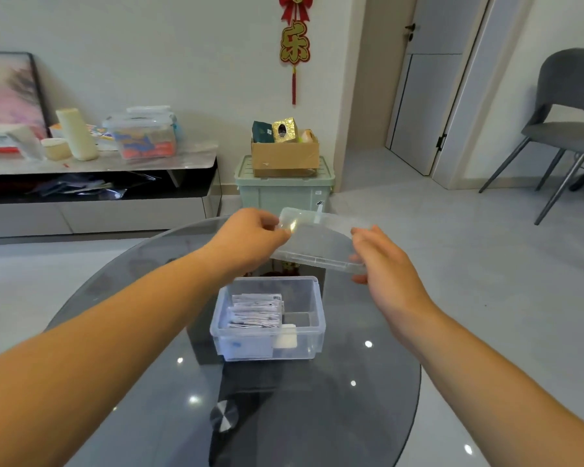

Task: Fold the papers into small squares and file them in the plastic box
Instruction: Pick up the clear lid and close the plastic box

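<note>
Lid status: clear plastic lid (pixel 317 241) is off and held in the air, above and just behind the box, tilted w/ near edge lower. Left hand (pixel 250 237) pinches the lid's left corner, fingers curled in tight. Right hand (pixel 385 264) has the lid's right end, fingers over the top and thumb under. Fingers are blurred but closed on the lid.

Clear rectangular plastic box (pixel 319 318) sits open on the round dark glass table (pixel 317 416), directly below the hands. Neither hand touches it.

Contents:
- Folded white printed papers (pixel 255 311): a packed stack in the left-rear part, edges up, approx level w/ the rim.
- Small white square block (pixel 285 336): front, about mid-width, against the front wall.
- Pale blue item at front-left, seen thru the wall only, can't ID.
- A divider line shows inside on the right side; can't tell the exact compartment layout.

Bkgd containers:
- Mint green lidded storage bin (pixel 284 193) on the floor past the table.
- Brown cardboard box (pixel 284 155) on top of the bin, holding a gold tissue box (pixel 285 129) and a dark green packet (pixel 262 131).
- Clear lidded tub (pixel 142 136) w/ orange/blue contents on the low grey TV console (pixel 98 163), beside a cream cylinder (pixel 76 134).
- Grey chair (pixel 567 112) far right.
</note>
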`<state>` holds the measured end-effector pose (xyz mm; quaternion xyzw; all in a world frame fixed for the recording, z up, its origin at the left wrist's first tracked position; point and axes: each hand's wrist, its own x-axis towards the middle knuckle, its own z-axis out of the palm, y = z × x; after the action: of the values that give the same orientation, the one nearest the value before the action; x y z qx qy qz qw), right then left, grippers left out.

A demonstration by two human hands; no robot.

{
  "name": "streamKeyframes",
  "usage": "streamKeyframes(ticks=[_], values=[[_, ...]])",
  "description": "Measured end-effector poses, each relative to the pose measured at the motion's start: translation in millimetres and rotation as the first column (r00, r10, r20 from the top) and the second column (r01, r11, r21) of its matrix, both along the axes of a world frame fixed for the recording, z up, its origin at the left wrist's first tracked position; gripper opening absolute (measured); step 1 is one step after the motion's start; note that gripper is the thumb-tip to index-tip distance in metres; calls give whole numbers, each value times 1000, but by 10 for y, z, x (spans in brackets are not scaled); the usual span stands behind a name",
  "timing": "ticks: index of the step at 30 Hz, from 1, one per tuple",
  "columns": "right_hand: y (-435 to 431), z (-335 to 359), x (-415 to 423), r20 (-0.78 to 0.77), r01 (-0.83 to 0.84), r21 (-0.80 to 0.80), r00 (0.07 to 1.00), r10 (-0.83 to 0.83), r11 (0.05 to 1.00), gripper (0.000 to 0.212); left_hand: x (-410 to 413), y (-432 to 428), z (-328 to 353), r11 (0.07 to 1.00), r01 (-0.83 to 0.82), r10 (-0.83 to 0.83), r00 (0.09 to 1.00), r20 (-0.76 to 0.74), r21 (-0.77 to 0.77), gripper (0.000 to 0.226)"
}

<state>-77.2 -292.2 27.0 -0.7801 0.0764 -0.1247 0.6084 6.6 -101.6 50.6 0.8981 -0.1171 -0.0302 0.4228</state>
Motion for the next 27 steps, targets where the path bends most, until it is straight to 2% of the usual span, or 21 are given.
streamKeyframes(ticks=[2, 4, 6, 8, 11, 13, 17, 20, 24, 27], values=[[128, 6, -90, -3, -73, -85, 997, 73, 994, 30, -248, 259, -28, 999, -47, 47, 999, -3, -17, 23], [255, -27, -161, -74, -132, -154, 990, 122, 979, 30, -483, 471, -99, 994, -95, 94, 995, -32, -48, 4], [369, -98, -219, -143, -194, -218, 976, 165, 957, 23, -656, 611, -174, 988, -123, 120, 992, -43, -90, 10], [454, -158, -260, -174, -230, -246, 966, 190, 942, 25, -731, 695, -254, 986, -138, 134, 990, -45, -97, 13], [503, -209, -272, -178, -231, -259, 966, 189, 938, 35, -784, 741, -331, 983, -164, 162, 986, -32, -76, 14], [527, -237, -267, -173, -233, -280, 966, 190, 931, 33, -807, 750, -368, 983, -178, 177, 984, -20, -48, 9], [553, -292, -265, -173, -223, -337, 970, 173, 915, 33, -844, 768, -416, 982, -187, 187, 982, -27, -27, 15], [536, -308, -292, -176, -228, -365, 969, 173, 903, 34, -841, 772, -442, 978, -190, 188, 982, -34, -82, 7], [521, -340, -330, -168, -235, -398, 969, 182, 887, 37, -832, 781, -453, 965, -192, 174, 978, -112, -181, 18], [502, -342, -334, -166, -242, -400, 968, 189, 884, 37, -816, 799, -450, 952, -215, 181, 970, -163, -219, 16]])
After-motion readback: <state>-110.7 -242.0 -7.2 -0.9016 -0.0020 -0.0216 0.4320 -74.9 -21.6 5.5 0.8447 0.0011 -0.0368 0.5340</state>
